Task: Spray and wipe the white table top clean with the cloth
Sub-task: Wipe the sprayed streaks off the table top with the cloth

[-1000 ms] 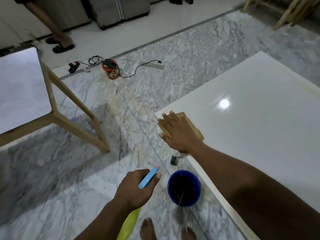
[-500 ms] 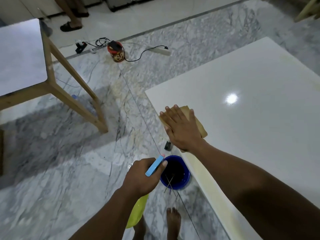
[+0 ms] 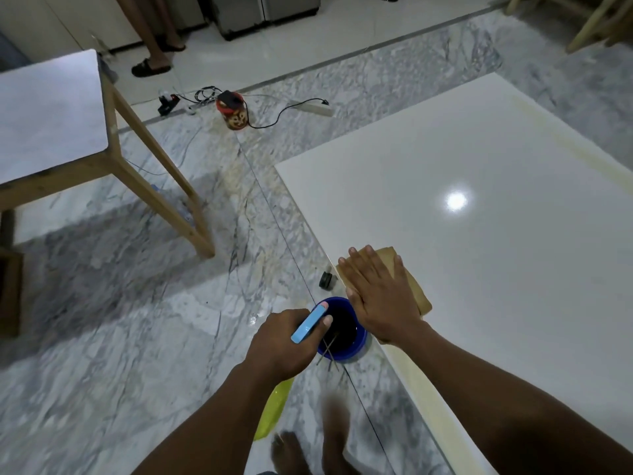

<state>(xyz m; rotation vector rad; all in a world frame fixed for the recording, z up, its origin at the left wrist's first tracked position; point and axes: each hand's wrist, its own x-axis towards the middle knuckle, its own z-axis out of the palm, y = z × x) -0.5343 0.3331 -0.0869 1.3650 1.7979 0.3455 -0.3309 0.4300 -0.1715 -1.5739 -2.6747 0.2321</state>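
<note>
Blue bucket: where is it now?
Head view, lower centre: blue bucket on the floor beside the white table's left edge, between the left hand holding the spray bottle and the right hand on the cloth.

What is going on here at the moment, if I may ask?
A person is cleaning the white table top. Their right hand lies flat on the tan cloth, pressing it down near the table's edge. Their left hand grips the spray bottle, held off to the side over the marble floor. A blue bucket stands on the floor beside the table.
</note>
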